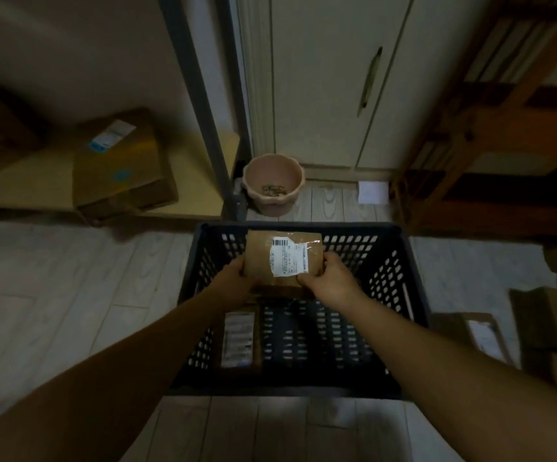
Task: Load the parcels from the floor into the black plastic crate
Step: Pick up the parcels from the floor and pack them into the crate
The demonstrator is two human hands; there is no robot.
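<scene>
Brown cardboard parcel [284, 258] hangs over the far half of the black plastic crate [414, 295], long axis side to side, gripped at its near corners by the curled fingers of the left hand [237, 275] and right hand [329, 278]; bare crate floor lies straight below, right of a second parcel [238, 338] lying inside

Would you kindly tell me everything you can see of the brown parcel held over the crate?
The small brown cardboard parcel bears a white shipping label with a barcode, under clear tape. It is held label-side up above the black perforated plastic crate, near its far wall. The left hand grips its left edge, the right hand its right edge.
</scene>
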